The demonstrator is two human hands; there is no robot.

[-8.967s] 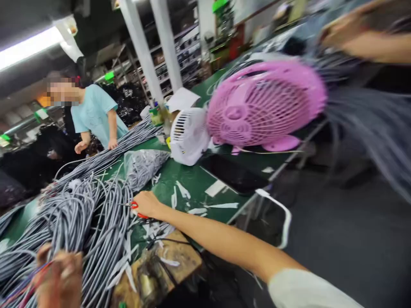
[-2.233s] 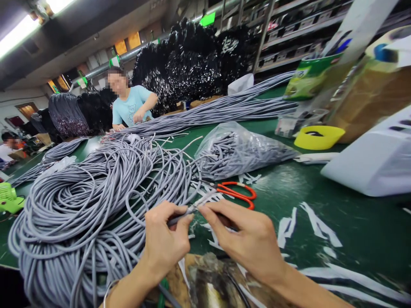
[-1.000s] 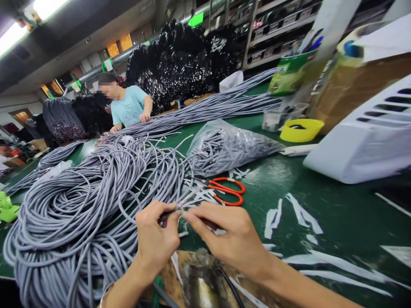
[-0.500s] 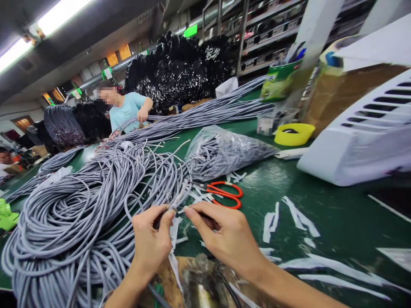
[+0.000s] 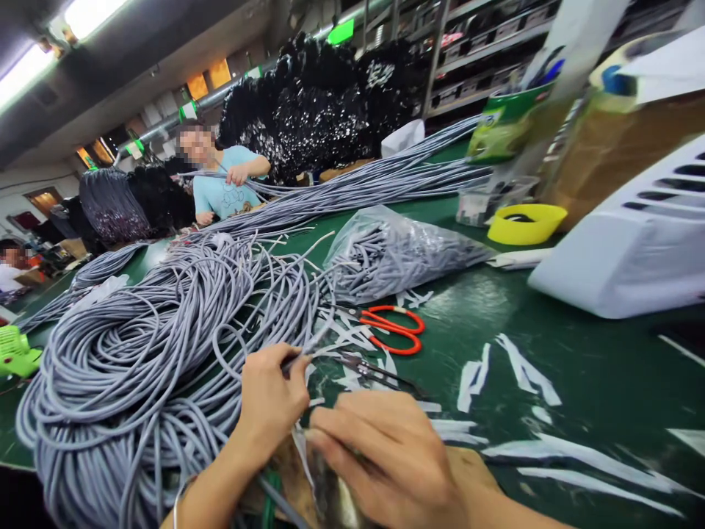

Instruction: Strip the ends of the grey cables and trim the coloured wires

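My left hand [image 5: 272,400] pinches the end of a grey cable [image 5: 302,350] that runs out of the big grey cable pile [image 5: 154,345] on the green table [image 5: 578,367]. Close in front of me, my right hand [image 5: 380,459] has its fingers curled together over a brown, glossy block at the table's near edge; what it holds, if anything, is hidden. Orange-handled scissors [image 5: 393,328] lie on the table beyond both hands, among white paper strips [image 5: 518,371].
A clear bag of grey cable pieces [image 5: 396,253] lies behind the scissors. At the right stand a white appliance [image 5: 628,246], a yellow bowl [image 5: 526,222] and a green can. Across the table a person in a light blue shirt [image 5: 223,184] handles long grey cables.
My right hand has let go of the cable end and drawn back toward me, down to the table's near edge. My left hand still pinches the cable. The person opposite lifted a cable.
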